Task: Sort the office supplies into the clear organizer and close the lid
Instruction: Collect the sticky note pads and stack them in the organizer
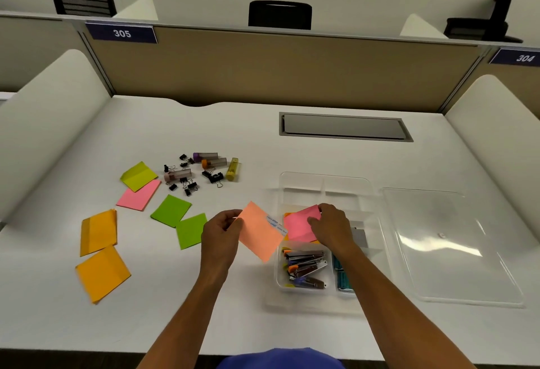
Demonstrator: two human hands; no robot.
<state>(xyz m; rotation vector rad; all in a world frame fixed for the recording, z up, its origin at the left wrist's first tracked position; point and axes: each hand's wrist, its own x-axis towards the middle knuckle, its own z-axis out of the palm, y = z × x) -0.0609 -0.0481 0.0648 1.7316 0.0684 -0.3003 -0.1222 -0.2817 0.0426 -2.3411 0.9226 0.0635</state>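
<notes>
Head view: staplers lie sorted under the right hand, which sets down a pink pad; the left hand pinches an orange pad; binder clips beyond it remain.

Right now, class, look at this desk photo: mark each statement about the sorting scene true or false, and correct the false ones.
1. The left hand holds a salmon sticky pad. True.
2. The clear lid is closed on the organizer. False: it lies on the desk to the organizer's right.
3. The right hand is on a pink pad in the organizer. True.
4. The binder clips are already in the organizer. False: they are still loose on the desk.
5. Staplers fill a front compartment. True.
</notes>
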